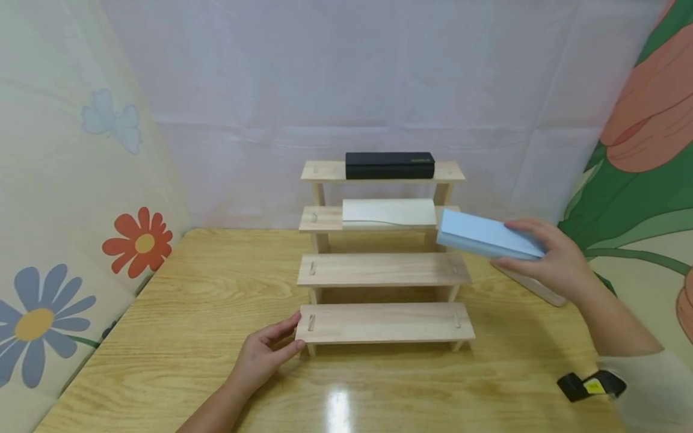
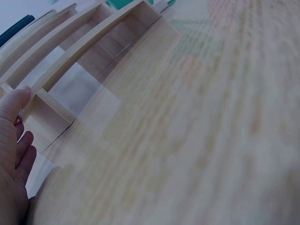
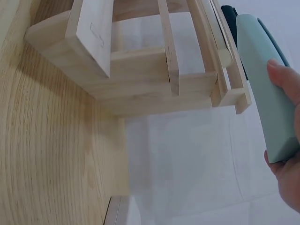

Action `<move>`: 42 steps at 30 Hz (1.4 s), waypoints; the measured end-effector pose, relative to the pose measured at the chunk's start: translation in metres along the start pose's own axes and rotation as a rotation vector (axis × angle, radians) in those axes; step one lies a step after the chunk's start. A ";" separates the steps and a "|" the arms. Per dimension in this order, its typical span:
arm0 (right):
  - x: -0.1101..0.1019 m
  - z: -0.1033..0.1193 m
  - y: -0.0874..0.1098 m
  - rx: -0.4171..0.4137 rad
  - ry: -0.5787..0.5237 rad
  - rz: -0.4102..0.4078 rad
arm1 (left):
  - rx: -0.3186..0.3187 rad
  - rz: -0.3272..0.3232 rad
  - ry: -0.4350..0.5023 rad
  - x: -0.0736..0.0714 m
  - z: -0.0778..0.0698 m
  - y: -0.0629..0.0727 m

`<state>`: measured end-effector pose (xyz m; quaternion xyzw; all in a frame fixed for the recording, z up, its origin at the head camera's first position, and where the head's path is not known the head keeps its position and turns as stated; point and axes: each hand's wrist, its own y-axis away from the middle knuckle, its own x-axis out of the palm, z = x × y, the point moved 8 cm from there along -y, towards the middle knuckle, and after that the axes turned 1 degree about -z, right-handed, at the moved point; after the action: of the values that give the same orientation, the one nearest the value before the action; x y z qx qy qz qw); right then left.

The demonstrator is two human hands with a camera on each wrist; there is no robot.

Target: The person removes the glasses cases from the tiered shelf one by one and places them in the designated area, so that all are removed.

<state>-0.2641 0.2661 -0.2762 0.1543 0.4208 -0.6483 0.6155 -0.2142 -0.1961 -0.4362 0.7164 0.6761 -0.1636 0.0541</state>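
hands (image 1: 264,353) apart, on shelf edge (image 1: 300,326), on blue case (image 1: 482,234)

The stand (image 1: 379,323) is pale wood, with a black case (image 1: 388,166) on its top tier, an off-white case (image 1: 387,211) on the next, and a light-blue case (image 1: 482,233) at its right. Beneath the stand, the worktop (image 1: 216,294) is streaked honey-yellow. Left of it, cream cloth (image 1: 49,192) bears red and grey-blue flowers (image 1: 144,243); right of it, coral blooms (image 1: 649,120) and green leaves (image 1: 622,195).
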 end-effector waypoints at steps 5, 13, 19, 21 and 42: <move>-0.006 -0.011 0.004 0.034 0.024 -0.001 | 0.000 -0.001 -0.009 0.000 0.000 0.000; -0.014 -0.031 0.013 0.136 0.022 0.012 | 0.013 0.004 0.001 0.000 0.000 0.000; -0.017 -0.049 0.018 0.179 0.028 0.016 | -0.012 -0.001 -0.011 -0.001 0.004 -0.001; -0.019 -0.055 0.020 0.187 0.035 0.010 | -0.017 -0.002 -0.014 -0.001 0.005 -0.001; -0.010 -0.096 0.044 0.223 0.095 0.007 | -0.003 -0.010 -0.037 -0.001 0.001 0.001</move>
<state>-0.2520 0.3487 -0.3419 0.2538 0.3742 -0.6809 0.5761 -0.2139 -0.1974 -0.4370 0.7100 0.6786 -0.1761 0.0666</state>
